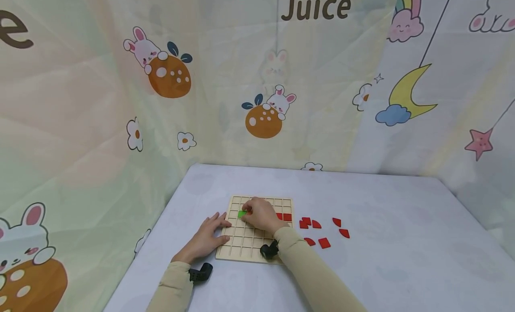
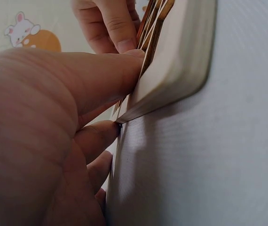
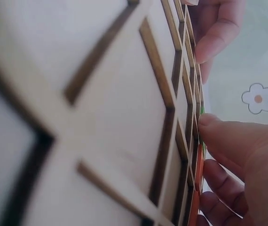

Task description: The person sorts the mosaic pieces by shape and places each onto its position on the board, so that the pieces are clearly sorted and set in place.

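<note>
A pale wooden grid board (image 1: 237, 251) lies on the table, divided into rows of square cells. My right hand (image 1: 262, 214) reaches over it, thumb and fingers curled around a small green square tile (image 1: 241, 213) in the upper left part. In the right wrist view the thumb touches that green tile, and the other fingers are over an orange-red tile (image 3: 199, 167) beside it. My left hand (image 1: 207, 237) rests at the board's left edge, fingers spread. Its thumb (image 2: 110, 75) lies on the board's frame while the fingertips touch the side. Two red square tiles (image 1: 287, 217) sit in cells right of my right hand.
Loose red pieces lie on the table right of the board, among them a square (image 1: 324, 243) and several quarter circles (image 1: 344, 233). A white cloth (image 1: 386, 263) covers the table. Behind it hangs a printed curtain (image 1: 217, 120). Each wrist wears a black camera (image 1: 201, 272).
</note>
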The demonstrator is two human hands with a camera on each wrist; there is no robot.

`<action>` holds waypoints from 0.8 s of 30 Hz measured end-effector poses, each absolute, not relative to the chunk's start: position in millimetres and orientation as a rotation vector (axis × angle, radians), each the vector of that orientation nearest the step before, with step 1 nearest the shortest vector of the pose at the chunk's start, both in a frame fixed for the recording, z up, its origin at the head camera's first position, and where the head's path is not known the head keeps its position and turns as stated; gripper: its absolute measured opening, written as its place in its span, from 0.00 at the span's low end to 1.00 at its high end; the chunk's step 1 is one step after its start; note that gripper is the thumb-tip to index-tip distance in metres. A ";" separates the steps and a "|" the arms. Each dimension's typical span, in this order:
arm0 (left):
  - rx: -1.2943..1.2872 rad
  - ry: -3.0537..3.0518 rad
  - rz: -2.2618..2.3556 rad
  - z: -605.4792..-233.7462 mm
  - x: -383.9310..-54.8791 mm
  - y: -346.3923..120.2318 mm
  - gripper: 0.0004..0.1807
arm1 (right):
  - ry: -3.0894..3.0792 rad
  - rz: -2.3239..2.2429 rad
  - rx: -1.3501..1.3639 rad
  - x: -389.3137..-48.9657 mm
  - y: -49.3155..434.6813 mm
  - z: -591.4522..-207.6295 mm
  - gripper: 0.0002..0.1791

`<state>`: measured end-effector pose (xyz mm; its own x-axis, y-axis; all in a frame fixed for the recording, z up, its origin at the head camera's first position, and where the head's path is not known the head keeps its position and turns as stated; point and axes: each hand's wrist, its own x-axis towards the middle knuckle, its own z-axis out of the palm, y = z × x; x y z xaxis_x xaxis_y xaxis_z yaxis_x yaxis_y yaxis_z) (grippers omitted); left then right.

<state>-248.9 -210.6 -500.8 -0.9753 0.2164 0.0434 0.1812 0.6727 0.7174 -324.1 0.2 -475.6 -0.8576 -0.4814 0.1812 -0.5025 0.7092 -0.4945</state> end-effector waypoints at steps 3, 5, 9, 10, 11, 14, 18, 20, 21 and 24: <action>0.338 2.836 1.198 -500.3 -248.8 -209.8 0.16 | -2.866 0.890 0.827 -322.7 3.5 -474.8 0.14; 0.332 2.832 1.196 -499.6 -248.6 -209.3 0.16 | -2.863 0.913 0.831 -321.7 6.5 -473.8 0.14; 0.327 2.827 1.204 -498.7 -248.3 -208.8 0.16 | -2.863 0.967 0.814 -318.1 14.0 -469.2 0.14; 0.328 2.827 1.203 -498.5 -248.1 -208.8 0.16 | -2.865 0.962 0.811 -317.0 15.8 -467.7 0.14; 0.324 2.827 1.201 -498.6 -247.9 -208.8 0.16 | -2.866 0.964 0.804 -315.7 17.6 -465.9 0.14; 0.326 2.828 1.202 -498.2 -247.1 -208.7 0.15 | -2.869 0.965 0.787 -311.5 22.7 -460.3 0.15; 0.329 2.825 1.215 -498.0 -246.9 -209.1 0.16 | -2.879 0.935 0.784 -307.1 29.1 -456.2 0.16; 0.324 2.823 1.214 -498.4 -247.6 -209.5 0.16 | -2.887 0.922 0.776 -305.5 32.6 -456.0 0.16; 0.325 2.823 1.210 -498.5 -248.0 -209.6 0.16 | -2.890 0.915 0.774 -304.8 34.4 -456.1 0.15; 0.331 2.826 1.199 -498.9 -249.4 -209.9 0.16 | -2.890 0.897 0.766 -302.5 40.7 -456.9 0.14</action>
